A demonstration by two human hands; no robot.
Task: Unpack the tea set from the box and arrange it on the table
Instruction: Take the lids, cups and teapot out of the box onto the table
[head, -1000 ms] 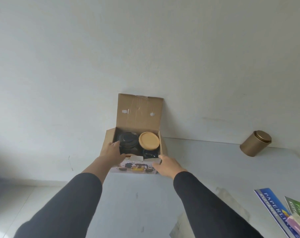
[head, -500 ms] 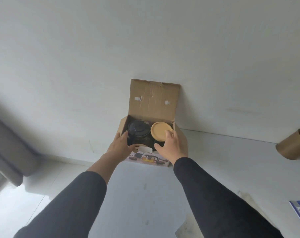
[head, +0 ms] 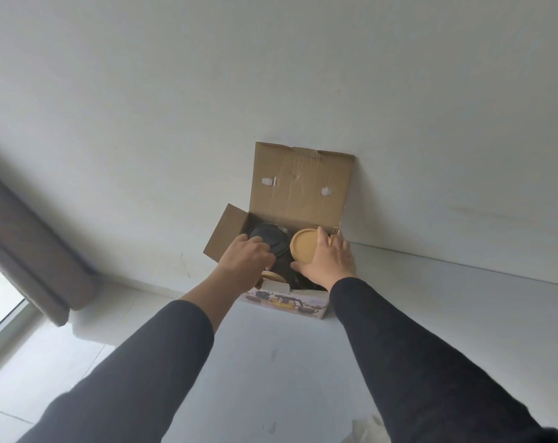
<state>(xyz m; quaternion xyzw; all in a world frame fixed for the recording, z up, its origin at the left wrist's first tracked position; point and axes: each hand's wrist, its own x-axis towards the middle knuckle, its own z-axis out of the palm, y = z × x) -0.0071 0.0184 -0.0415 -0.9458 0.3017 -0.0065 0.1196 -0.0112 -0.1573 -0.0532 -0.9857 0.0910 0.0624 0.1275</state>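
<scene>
Both of our hands are inside the cardboard box, seen from the single head view. Our right hand curls round a round wooden lid, thumb on the near edge and fingers over the far right rim, so it grips that lid. Our left hand has its fingers bent down over the near edge of a dark teapot; whether they truly clamp it or only rest on it we cannot tell.

For edges and room, the box sits at the far left end of the white table, its back against the wall. Its big flap stands upright against that wall, and a side flap hangs out to the left past the table edge, over the floor. Open table spreads to the right and toward us. A grey curtain hangs well apart on the left.

Relative to the grip, the wooden lid lies under our right palm, tilted with its flat face toward us and to the left. The teapot sits just left of it, touching or nearly so, its round top facing up. Another wooden rim peeks out below our left hand. The box's long axis runs left to right along the wall, its printed front facing us.
</scene>
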